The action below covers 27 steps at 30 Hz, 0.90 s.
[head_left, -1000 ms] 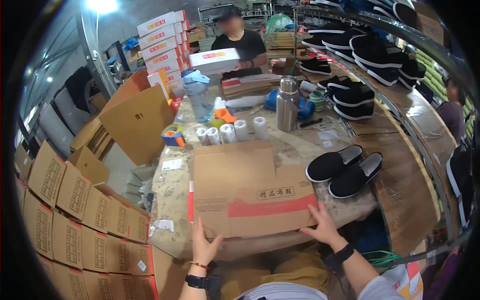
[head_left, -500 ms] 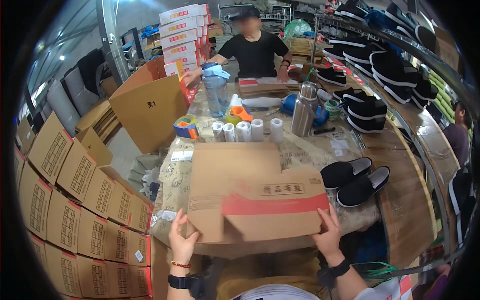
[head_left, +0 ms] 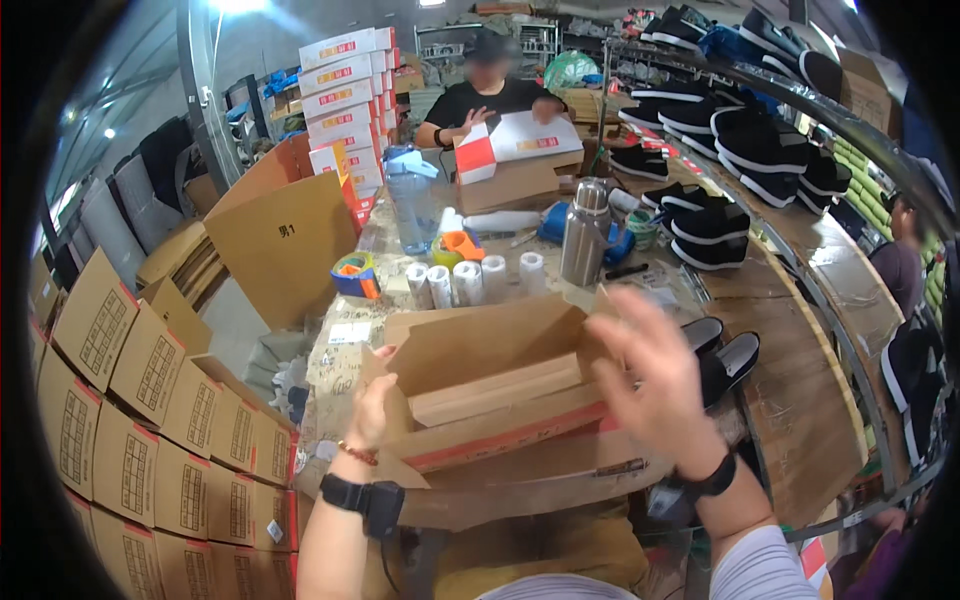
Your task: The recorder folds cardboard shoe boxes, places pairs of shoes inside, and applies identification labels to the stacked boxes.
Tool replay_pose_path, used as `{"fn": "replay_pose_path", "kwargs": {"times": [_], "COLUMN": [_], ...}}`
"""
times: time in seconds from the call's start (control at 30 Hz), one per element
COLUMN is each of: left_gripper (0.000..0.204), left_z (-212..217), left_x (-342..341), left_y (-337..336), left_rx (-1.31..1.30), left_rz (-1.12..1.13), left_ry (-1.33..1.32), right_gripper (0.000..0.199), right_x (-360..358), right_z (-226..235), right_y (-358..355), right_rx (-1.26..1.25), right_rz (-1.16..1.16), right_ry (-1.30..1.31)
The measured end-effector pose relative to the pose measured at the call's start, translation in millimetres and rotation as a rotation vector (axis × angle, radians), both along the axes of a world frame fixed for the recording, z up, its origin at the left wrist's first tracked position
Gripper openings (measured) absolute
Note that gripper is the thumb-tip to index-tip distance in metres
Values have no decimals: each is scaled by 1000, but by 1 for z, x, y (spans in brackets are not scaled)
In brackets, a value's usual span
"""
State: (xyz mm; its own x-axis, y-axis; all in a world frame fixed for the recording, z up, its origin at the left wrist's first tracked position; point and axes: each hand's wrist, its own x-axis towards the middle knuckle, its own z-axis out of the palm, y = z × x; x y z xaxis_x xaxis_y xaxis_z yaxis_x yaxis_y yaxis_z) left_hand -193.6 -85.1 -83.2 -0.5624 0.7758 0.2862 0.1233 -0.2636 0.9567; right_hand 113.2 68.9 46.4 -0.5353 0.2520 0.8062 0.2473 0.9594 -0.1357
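Note:
A brown cardboard box [head_left: 490,400] with a red stripe lies half folded on the table in front of me, its flaps raised. My left hand [head_left: 372,408] grips the box's left edge. My right hand [head_left: 655,375] hovers blurred over the box's right side with fingers spread; I cannot tell whether it touches the cardboard. A pair of black slip-on shoes [head_left: 722,357] lies just right of the box.
Behind the box stand several white tape rolls [head_left: 470,280], a steel flask [head_left: 587,233], a clear water bottle [head_left: 410,205] and a tape dispenser [head_left: 355,275]. A person across the table handles a white and red box [head_left: 520,150]. Folded cartons [head_left: 150,400] stack at left; shoes [head_left: 740,170] fill shelves at right.
The flat box has been lifted and its flaps opened upward. My left hand moved up along the left edge; my right hand left the lower right corner and rose above the box.

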Motion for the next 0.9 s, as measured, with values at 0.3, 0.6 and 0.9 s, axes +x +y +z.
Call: {"fn": "replay_pose_path", "kwargs": {"times": [0.3, 0.6, 0.9], "left_gripper": [101, 89, 69], "left_z": [9, 6, 35], "left_x": [37, 45, 74], "left_y": [22, 27, 28], "left_rx": [-458, -303, -627], "left_rz": [207, 123, 281], "left_ry": [603, 235, 978], "right_gripper": [22, 32, 56], "right_x": [-70, -22, -12], "right_z": [-111, -147, -104], "right_y": [31, 110, 89], "right_rx": [-472, -905, -675], "right_rz": [402, 47, -61], "right_ry": [-119, 358, -294]}}
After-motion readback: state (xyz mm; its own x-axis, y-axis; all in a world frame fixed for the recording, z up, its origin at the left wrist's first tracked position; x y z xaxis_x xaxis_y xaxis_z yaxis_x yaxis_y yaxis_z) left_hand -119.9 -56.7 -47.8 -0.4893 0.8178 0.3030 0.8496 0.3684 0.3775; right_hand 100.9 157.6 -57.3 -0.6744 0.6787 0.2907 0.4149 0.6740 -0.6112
